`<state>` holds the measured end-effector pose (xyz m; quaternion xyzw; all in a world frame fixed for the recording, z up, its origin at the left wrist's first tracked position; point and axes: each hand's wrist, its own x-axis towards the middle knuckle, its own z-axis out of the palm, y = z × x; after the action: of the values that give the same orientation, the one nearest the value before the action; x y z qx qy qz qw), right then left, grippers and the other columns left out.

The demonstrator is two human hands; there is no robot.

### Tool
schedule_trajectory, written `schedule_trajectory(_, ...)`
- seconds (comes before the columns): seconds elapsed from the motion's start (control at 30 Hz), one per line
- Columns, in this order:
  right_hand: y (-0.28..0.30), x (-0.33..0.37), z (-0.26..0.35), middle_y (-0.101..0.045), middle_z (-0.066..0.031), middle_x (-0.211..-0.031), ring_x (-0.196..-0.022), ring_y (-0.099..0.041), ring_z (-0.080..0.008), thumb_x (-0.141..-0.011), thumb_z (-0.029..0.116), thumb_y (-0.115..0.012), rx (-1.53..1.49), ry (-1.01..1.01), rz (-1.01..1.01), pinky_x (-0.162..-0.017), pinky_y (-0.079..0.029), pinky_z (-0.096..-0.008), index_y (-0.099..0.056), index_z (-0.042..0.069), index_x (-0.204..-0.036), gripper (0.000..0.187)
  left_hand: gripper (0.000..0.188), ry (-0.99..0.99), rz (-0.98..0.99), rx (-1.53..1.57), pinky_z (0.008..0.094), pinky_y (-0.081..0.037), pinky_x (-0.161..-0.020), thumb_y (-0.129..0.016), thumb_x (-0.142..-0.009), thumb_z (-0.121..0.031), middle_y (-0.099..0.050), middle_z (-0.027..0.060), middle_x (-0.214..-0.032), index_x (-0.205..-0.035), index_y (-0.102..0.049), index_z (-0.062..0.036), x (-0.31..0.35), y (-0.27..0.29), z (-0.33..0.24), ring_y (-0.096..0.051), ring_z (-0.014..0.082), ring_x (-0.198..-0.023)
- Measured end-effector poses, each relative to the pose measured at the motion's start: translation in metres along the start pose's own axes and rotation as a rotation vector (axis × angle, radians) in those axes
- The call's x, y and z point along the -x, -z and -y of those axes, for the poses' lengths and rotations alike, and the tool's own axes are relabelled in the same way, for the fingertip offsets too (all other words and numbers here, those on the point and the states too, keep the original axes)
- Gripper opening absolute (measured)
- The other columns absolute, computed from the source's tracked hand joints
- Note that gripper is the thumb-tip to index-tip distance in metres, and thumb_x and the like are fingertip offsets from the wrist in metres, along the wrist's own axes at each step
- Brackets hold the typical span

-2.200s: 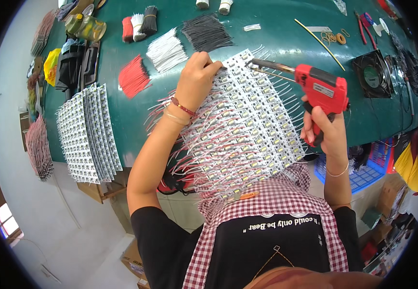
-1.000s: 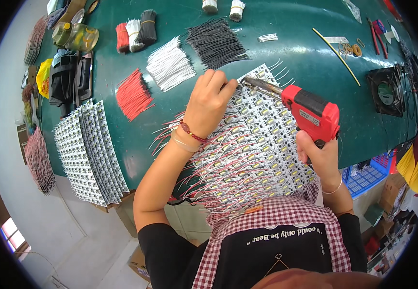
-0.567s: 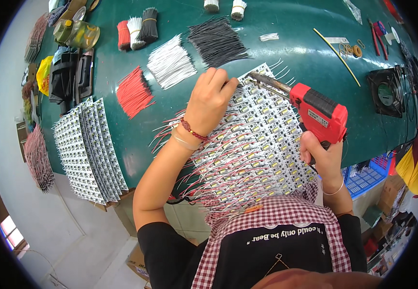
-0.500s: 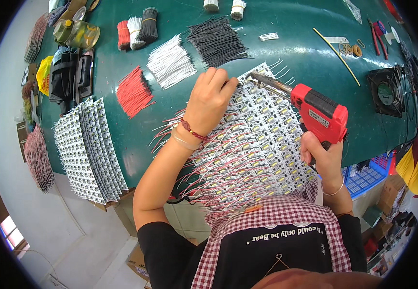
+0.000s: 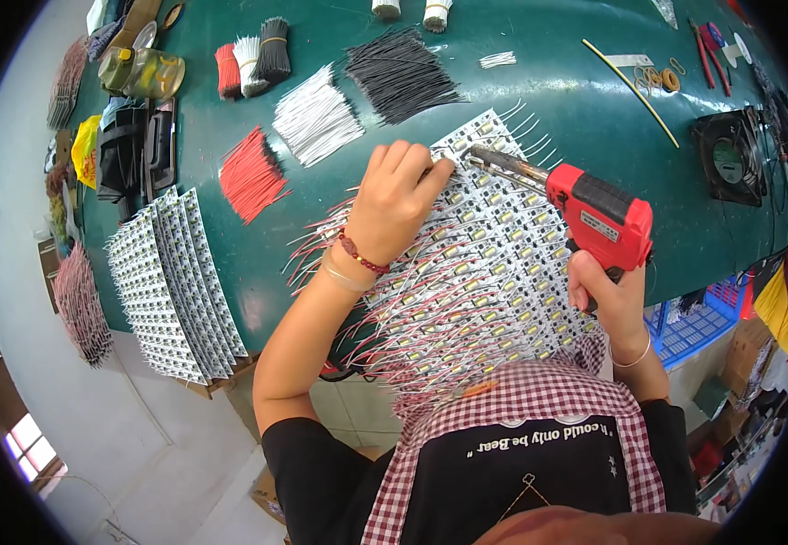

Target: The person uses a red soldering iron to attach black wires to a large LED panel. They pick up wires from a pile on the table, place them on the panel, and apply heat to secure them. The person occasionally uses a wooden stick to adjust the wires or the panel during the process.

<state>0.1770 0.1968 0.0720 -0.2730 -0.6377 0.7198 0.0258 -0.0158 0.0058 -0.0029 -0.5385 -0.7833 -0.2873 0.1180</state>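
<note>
Since the frame half a second back, the left hand [image 5: 398, 195] and the soldering gun's [image 5: 603, 213] tip have shifted slightly down the circuit-board sheet [image 5: 503, 263], toward the wearer. Surface: green table [image 5: 521, 36], carrying loose red wires [image 5: 255, 175], white wires [image 5: 319, 116] and black wires [image 5: 403, 77], a jar [image 5: 155, 73] far left, a black fan [image 5: 730, 159] right. Room: pale wall [image 5: 14, 136] left; blue basket [image 5: 698, 320] below the table's right side. The sheet slopes from tabletop to checked apron [image 5: 530, 395], wires bristling along its left. Left hand: fingers curled toward thumb at the sheet's upper-left edge; I can't tell whether they pinch a wire. Right hand [image 5: 614, 295]: wrapped round the gun's grip. Tip sits just beside the left fingertips; I can't confirm contact with the board.
</note>
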Motion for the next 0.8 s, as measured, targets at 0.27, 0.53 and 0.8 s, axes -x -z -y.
schedule_trajectory(0.27, 0.001, 0.003, -0.005, -0.055, 0.0009, -0.062, -0.047, -0.049, -0.0055, -0.088, 0.005, -0.065, 0.023, -0.044, 0.006, -0.043, -0.04, -0.0216, -0.057, 0.001, -0.098, 0.013, 0.033, 0.005, 0.021, 0.019, 0.0344, -0.038, -0.066, -0.062, -0.064, 0.006, -0.046, 0.0061, -0.076, -0.095, -0.067, -0.0026, 0.0, -0.006, 0.001, -0.049, 0.0225, -0.073)
schedule_trajectory(0.53, -0.003, 0.007, -0.004, -0.055, 0.0003, -0.064, -0.049, -0.05, -0.0055, -0.087, 0.003, -0.064, 0.035, -0.037, -0.02, -0.044, -0.04, -0.0217, -0.058, 0.0, -0.098, 0.013, 0.03, 0.01, 0.025, 0.012, 0.0343, -0.038, -0.066, -0.061, -0.065, 0.006, -0.047, 0.0061, -0.076, -0.094, -0.067, -0.0025, 0.0, -0.005, 0.0, -0.049, 0.0221, -0.073)
schedule_trajectory(0.8, 0.006, 0.01, -0.004, -0.055, -0.0014, -0.061, -0.047, -0.05, -0.0077, -0.089, 0.001, -0.061, -0.015, 0.008, -0.001, -0.044, -0.04, -0.0235, -0.056, 0.0, -0.089, 0.005, 0.028, -0.015, 0.011, -0.014, 0.0342, -0.039, -0.067, -0.063, -0.066, 0.003, -0.048, 0.0056, -0.077, -0.093, -0.068, -0.0025, 0.0, -0.006, 0.001, -0.05, 0.0216, -0.074)
